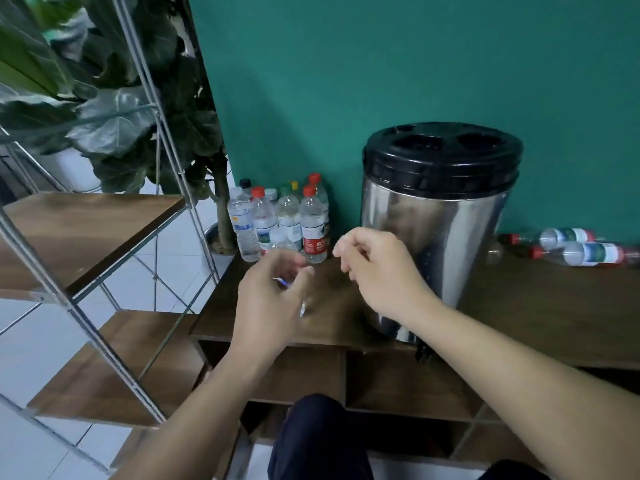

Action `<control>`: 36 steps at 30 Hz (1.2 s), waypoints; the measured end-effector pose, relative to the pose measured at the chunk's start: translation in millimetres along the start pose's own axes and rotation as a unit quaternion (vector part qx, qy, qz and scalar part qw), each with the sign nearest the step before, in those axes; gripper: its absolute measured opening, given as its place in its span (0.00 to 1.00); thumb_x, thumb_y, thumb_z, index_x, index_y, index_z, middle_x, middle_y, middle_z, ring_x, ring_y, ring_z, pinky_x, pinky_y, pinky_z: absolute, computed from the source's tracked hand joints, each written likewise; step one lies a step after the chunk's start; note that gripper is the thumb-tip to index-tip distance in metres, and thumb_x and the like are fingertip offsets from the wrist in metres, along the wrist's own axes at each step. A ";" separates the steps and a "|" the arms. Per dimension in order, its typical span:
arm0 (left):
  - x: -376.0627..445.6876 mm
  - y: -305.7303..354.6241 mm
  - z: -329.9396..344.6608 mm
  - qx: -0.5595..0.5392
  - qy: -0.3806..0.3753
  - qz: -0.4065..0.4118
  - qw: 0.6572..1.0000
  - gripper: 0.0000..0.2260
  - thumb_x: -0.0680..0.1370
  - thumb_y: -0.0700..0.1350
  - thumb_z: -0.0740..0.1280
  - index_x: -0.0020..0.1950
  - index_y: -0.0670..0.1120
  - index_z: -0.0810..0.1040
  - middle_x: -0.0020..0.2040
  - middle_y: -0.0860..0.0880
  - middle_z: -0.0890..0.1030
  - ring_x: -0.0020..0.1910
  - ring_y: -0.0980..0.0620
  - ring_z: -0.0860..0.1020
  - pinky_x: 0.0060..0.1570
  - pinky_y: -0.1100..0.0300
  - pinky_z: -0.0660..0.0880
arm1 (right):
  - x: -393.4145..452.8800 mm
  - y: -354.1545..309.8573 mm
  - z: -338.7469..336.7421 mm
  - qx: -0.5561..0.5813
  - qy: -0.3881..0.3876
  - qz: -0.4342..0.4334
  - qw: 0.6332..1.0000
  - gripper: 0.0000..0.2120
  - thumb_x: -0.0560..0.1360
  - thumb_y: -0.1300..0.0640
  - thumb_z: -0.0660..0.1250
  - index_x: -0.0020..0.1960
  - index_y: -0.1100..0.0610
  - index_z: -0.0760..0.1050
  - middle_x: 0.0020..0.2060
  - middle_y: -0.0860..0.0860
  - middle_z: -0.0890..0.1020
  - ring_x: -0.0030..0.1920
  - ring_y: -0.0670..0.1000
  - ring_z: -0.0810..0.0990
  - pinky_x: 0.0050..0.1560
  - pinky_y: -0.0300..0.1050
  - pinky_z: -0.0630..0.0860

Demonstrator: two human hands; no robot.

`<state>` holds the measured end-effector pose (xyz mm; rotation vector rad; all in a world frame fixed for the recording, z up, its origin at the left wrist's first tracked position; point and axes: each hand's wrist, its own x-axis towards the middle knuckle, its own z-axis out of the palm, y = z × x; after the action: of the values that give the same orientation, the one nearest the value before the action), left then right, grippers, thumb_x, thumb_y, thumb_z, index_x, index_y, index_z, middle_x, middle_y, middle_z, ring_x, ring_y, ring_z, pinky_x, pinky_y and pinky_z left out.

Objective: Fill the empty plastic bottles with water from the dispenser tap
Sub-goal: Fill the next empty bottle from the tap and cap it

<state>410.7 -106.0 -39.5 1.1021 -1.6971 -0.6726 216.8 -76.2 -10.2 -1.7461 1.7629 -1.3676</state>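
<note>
The left hand (268, 299), centre of the frame, curls its fingers (300, 271) round a small clear plastic bottle (302, 308), blurred and mostly hidden; only a glint shows below the fingertips. Such a bottle is probably light, thin-walled and easily crushed, so a grip at mid-body seems best. The right hand (375, 271) hangs just right of it, fingers loosely curled, holding nothing. Standing capped clear bottles (280, 220) cluster behind on the brown wooden surface (540, 306), left of the steel drum dispenser (436, 216); its black tap (424, 353) sits lower right.
</note>
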 end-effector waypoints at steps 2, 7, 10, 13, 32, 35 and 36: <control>-14.6 30.4 22.5 0.002 -0.054 0.050 0.997 0.07 0.82 0.42 0.77 0.54 0.55 0.85 0.45 0.56 0.86 0.46 0.55 0.82 0.45 0.67 0.75 | -27.3 9.1 -30.0 0.019 0.025 0.009 0.999 0.14 0.88 0.59 0.63 0.50 0.47 0.84 0.38 0.45 0.85 0.40 0.46 0.82 0.46 0.46 0.81; -40.1 88.5 111.9 -0.027 -0.147 0.099 0.984 0.10 0.82 0.41 0.77 0.58 0.56 0.86 0.48 0.60 0.86 0.52 0.57 0.85 0.52 0.65 0.80 | -90.5 57.3 -120.1 0.028 0.097 0.054 0.993 0.14 0.88 0.62 0.61 0.57 0.48 0.84 0.43 0.44 0.85 0.47 0.46 0.84 0.51 0.49 0.83; -54.4 119.0 168.6 -0.064 -0.184 0.120 0.973 0.10 0.83 0.41 0.76 0.61 0.54 0.86 0.51 0.61 0.86 0.55 0.60 0.85 0.55 0.67 0.80 | -118.6 80.4 -170.2 -0.006 0.146 0.043 0.988 0.12 0.87 0.62 0.65 0.58 0.48 0.84 0.45 0.42 0.86 0.50 0.45 0.85 0.53 0.41 0.81; -56.0 140.7 227.1 -0.070 -0.220 0.123 0.965 0.14 0.83 0.43 0.77 0.68 0.53 0.83 0.57 0.60 0.85 0.59 0.63 0.83 0.59 0.70 0.78 | -125.1 116.2 -209.8 -0.017 0.175 0.082 0.981 0.09 0.86 0.59 0.69 0.59 0.47 0.84 0.49 0.39 0.86 0.54 0.40 0.84 0.55 0.35 0.79; 71.3 33.1 486.9 0.131 -0.056 -0.041 0.989 0.19 0.88 0.51 0.66 0.78 0.48 0.73 0.75 0.46 0.76 0.77 0.42 0.72 0.79 0.41 0.67 | 15.6 359.9 -213.1 0.059 0.075 0.242 0.966 0.40 0.84 0.51 0.73 0.89 0.44 0.55 0.86 0.47 0.64 0.85 0.54 0.65 0.84 0.58 0.65; 78.8 23.8 500.2 0.210 -0.049 -0.029 0.976 0.20 0.89 0.54 0.63 0.79 0.48 0.74 0.79 0.46 0.76 0.84 0.42 0.66 0.85 0.41 0.55 | 18.6 372.3 -212.5 0.082 0.065 0.234 0.967 0.40 0.85 0.52 0.73 0.89 0.40 0.55 0.86 0.46 0.64 0.83 0.54 0.67 0.83 0.57 0.67; 78.7 20.9 502.0 0.228 -0.050 -0.018 0.972 0.21 0.89 0.56 0.62 0.80 0.49 0.75 0.79 0.46 0.77 0.85 0.42 0.64 0.86 0.41 0.53 | 18.2 374.8 -212.7 0.085 0.064 0.228 0.968 0.39 0.85 0.52 0.73 0.88 0.40 0.56 0.86 0.45 0.64 0.83 0.54 0.68 0.83 0.57 0.67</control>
<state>-70.2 -193.9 -179.8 1.4373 -1.9816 -0.3676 -176.5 -81.3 -187.1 -1.0931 1.8950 -1.3969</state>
